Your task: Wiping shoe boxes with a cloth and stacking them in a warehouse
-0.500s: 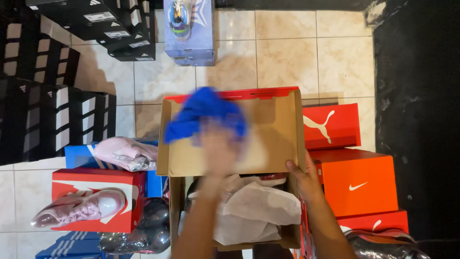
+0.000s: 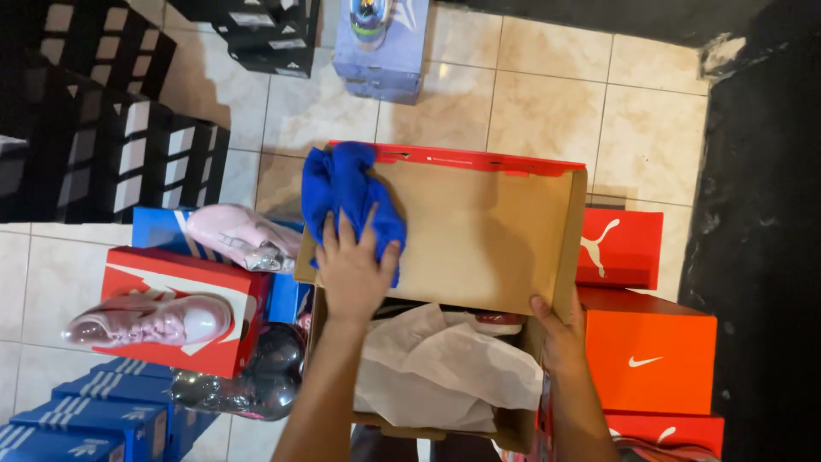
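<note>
Head: left hand [image 2: 352, 272] flat on cloth [image 2: 346, 192] (blue).

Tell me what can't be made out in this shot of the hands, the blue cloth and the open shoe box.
Head view:
- Shoe box contents: white tissue paper covers nearly everything.
- Left hand palm and the blue cloth under it: hidden by the hand.
- Right hand fingers: behind the lid edge.
- Both forearms: cut by the bottom edge.

Left hand [image 2: 352, 272] pressing flat — right hand [image 2: 560, 335] gripping
</note>
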